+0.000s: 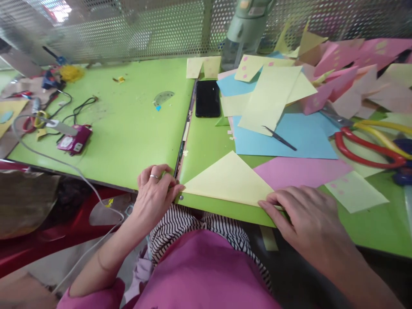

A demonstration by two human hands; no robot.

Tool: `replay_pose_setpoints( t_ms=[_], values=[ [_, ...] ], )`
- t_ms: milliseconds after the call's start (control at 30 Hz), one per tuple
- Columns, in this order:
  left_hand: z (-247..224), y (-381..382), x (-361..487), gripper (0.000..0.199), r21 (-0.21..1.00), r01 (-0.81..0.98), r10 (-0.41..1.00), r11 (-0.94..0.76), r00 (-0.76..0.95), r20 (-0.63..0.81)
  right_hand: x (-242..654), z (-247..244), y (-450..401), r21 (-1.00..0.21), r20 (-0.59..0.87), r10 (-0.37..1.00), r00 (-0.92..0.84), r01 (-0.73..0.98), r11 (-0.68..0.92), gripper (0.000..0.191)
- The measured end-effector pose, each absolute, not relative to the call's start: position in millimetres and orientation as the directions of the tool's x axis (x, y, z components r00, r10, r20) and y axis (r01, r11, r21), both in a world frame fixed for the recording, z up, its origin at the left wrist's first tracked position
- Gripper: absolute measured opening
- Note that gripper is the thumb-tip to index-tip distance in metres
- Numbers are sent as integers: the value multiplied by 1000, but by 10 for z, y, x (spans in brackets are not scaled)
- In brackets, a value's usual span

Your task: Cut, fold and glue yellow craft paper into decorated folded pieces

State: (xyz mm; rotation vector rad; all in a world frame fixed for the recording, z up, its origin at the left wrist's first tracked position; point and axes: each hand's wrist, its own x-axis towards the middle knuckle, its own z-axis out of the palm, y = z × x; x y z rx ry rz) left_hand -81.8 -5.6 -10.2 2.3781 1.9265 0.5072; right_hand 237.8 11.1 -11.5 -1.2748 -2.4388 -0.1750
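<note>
A pale yellow sheet of paper (230, 180), folded into a triangle, lies flat at the front edge of the green table with its long folded side toward me. My left hand (156, 186), a ring on one finger, has its thumb against the triangle's left corner, fingers curled. At the right corner, my right hand (299, 214) pinches the paper between thumb and fingers. Behind the triangle's right side lies a pink sheet (299, 171). Dark tweezers (280, 138) rest on blue paper (289, 133) beyond it.
Red and yellow-handled scissors (370, 150) lie at the right, near a heap of cut papers (354, 77). A black phone (207, 98) and a bottle (244, 34) stand farther back. On the left table are a purple charger (75, 139) with a cable and a protractor (164, 98).
</note>
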Motion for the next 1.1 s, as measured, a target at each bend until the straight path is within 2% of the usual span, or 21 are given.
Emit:
replay_pose_setpoints(
  t_ms=[100, 200, 300, 367, 500, 633, 800, 967, 1100],
  values=[
    [-115, -81, -792, 9, 171, 945, 929, -278, 220, 297, 2371, -107, 122, -57, 401, 745, -534, 797, 601, 28],
    [-76, -105, -728, 39, 3, 875, 819, -484, 452, 354, 2363, -92, 129, -48, 404, 737, -543, 791, 609, 28],
    [11, -94, -677, 51, -119, 722, 677, -682, 684, 271, 2362, -92, 135, -35, 393, 739, -546, 795, 606, 29],
    [71, -70, -662, 49, -142, 674, 646, -725, 737, 200, 2363, -96, 137, -29, 387, 743, -546, 799, 601, 30],
    [122, -62, -627, 45, -151, 670, 663, -727, 742, 100, 2358, -88, 132, -31, 381, 752, -538, 806, 592, 30],
    [55, -194, -475, 42, -163, 702, 697, -693, 711, 95, 2339, -59, 124, -35, 381, 758, -529, 811, 584, 29],
    [-26, -395, -200, 52, -143, 791, 793, -595, 607, 61, 2316, -43, 111, -14, 362, 762, -538, 814, 581, 25],
    [-61, -467, -105, 62, -163, 836, 828, -525, 545, 132, 2353, -40, 76, -37, 370, 769, -522, 819, 573, 22],
    [-114, -476, -112, 69, -140, 829, 811, -541, 558, 173, 2452, -50, 34, -93, 341, 794, -503, 822, 561, 21]
  ],
)
